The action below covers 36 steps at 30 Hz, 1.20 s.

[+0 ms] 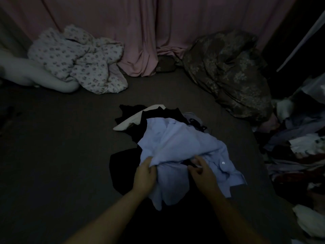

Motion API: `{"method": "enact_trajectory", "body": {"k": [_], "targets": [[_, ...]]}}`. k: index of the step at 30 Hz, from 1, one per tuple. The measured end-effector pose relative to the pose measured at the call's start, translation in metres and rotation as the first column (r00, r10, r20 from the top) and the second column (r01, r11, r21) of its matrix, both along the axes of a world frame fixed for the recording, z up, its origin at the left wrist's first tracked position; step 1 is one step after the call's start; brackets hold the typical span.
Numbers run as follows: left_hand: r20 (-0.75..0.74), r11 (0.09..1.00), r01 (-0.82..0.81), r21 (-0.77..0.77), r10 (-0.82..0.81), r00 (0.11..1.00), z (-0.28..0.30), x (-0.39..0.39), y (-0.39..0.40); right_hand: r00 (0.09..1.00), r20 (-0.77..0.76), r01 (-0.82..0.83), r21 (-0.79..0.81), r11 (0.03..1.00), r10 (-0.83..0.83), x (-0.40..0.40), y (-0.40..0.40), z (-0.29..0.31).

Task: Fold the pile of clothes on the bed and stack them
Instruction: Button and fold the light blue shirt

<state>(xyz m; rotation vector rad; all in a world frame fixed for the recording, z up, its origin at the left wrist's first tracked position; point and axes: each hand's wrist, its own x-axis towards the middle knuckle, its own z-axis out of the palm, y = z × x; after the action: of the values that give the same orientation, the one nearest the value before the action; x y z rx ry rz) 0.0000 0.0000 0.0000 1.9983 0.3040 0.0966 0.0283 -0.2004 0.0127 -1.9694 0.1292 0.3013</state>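
Cotton, pale blue: shirt (177, 148), thin woven, crumpled; lies on top of the pile (158, 124) mid-bed (61, 147).
Left grip: left hand (145, 175) pinches a bunched fold at the shirt's near-left edge.
Right grip: right hand (204, 171), fingers curled round a fold near the button (223, 162) strip; exact edge not clear, light is poor.
Handling: looks light, limp, no stiffness; will sag and drape between two hold points. Low slip risk, not fragile. Buttons may snag on the dark items below.
Where to hold: judge best at shoulder seams or collar corners, one per hand, so it hangs flat; bunched mid-cloth holds give a twisted panel.
Pile: dark garments (126, 169) plus one white piece (133, 120) under the shirt, overlapping; lifting the shirt could drag them.
Stack: none visible yet.
Off-task: floral quilt (79, 62), dark quilt (228, 73), curtain (149, 23) at the far edge.
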Motion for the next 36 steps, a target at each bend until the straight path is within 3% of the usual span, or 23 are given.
{"method": "enact_trajectory", "body": {"k": [3, 5, 7, 9, 11, 13, 16, 20, 27, 36], "targets": [[-0.025, 0.992, -0.065, -0.109, 0.063, 0.998, 0.031, -0.001, 0.034, 0.979, 0.194, -0.021, -0.247, 0.969, 0.07, 0.003, 0.005, -0.007], [-0.004, 0.994, -0.053, -0.099, 0.053, 0.999, 0.051, -0.004, 0.058, 0.93, 0.289, -0.039, -0.533, 0.845, 0.225, 0.011, 0.019, -0.01], [0.04, 0.999, 0.017, -0.042, -0.015, 0.999, 0.068, -0.01, 0.086, 0.886, 0.274, -0.061, -0.731, 0.68, 0.375, 0.019, 0.038, -0.019], [0.078, 0.996, 0.064, 0.056, -0.069, 0.995, 0.084, -0.017, 0.122, 0.883, 0.187, -0.098, -0.824, 0.558, 0.431, 0.016, 0.063, -0.012], [0.088, 0.978, 0.059, 0.202, -0.078, 0.993, 0.098, -0.024, 0.168, 0.932, 0.101, -0.144, -0.78, 0.609, 0.349, 0.011, 0.093, 0.0], [0.083, 0.917, 0.017, 0.399, -0.054, 0.995, 0.108, -0.033, 0.221, 0.961, -0.023, -0.227, -0.638, 0.736, 0.276, 0.003, 0.125, 0.014], [0.062, 0.841, -0.022, 0.541, -0.014, 0.998, 0.107, -0.049, 0.308, 0.957, 0.056, -0.228, -0.457, 0.86, 0.283, -0.008, 0.176, 0.036], [-0.03, 0.842, 0.102, 0.531, -0.101, 0.994, 0.1, -0.074, 0.413, 0.949, 0.136, -0.201, -0.434, 0.878, 0.284, -0.034, 0.253, 0.07], [-0.052, 0.868, 0.047, 0.495, -0.024, 0.998, 0.101, -0.088, 0.525, 0.973, 0.186, -0.085, -0.249, 0.965, 0.134, -0.067, 0.363, 0.109], [-0.163, 0.858, -0.032, 0.513, 0.134, 0.977, 0.093, -0.117, 0.584, 0.984, -0.018, -0.176, -0.174, 0.969, 0.176, -0.098, 0.46, 0.083]]}}
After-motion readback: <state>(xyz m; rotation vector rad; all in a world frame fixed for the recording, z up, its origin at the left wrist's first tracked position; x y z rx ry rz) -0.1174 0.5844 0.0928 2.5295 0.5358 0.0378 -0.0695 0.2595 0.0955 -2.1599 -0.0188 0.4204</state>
